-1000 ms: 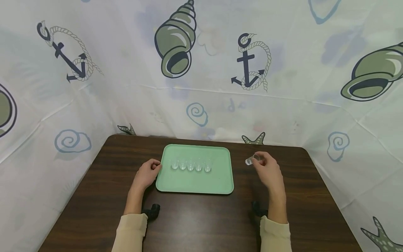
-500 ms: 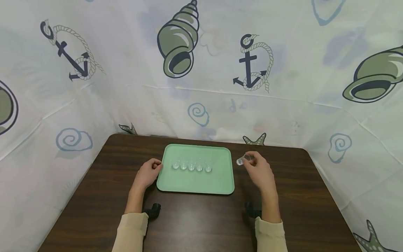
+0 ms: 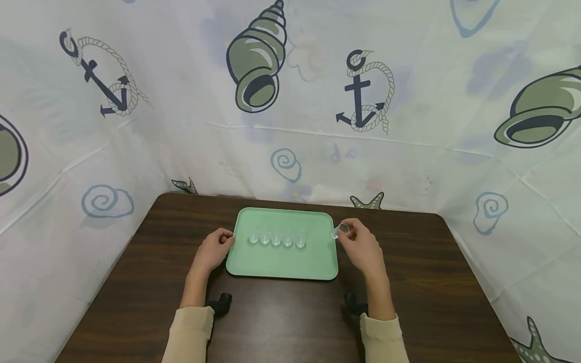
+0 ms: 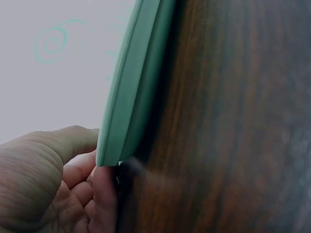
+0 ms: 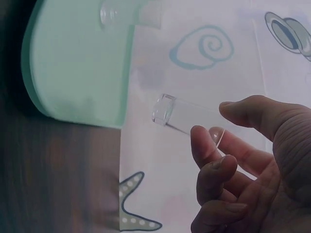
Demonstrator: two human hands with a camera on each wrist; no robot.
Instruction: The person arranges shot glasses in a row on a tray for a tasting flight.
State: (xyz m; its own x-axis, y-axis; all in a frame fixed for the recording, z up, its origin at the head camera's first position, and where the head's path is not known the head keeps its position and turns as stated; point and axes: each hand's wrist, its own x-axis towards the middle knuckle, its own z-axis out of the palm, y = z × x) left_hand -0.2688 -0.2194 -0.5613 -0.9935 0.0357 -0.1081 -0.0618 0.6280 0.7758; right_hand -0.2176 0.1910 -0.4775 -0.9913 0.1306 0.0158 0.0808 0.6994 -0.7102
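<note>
My right hand (image 3: 361,250) pinches a clear shot glass (image 5: 184,114) near its rim, between thumb and fingers. In the head view the glass is tilted and overlaps the right edge of a light green tray (image 3: 281,264). Several more clear shot glasses (image 3: 276,239) stand in a row across the tray's middle. At the tray's left edge, my left hand (image 3: 212,250) grips the rim; in the left wrist view the thumb lies at the upper side and a finger (image 4: 103,194) below it.
The tray lies on a dark wood-grain table (image 3: 281,322), towards its back edge. White cloth (image 3: 204,161) printed with shells, anchors and starfish hangs behind and at both sides. A black wrist mount (image 3: 221,304) sits under the left wrist.
My right hand has moved left with the shot glass, from beside the tray to over its right edge. The left hand stays at the rim, and the row of glasses keeps its place.
</note>
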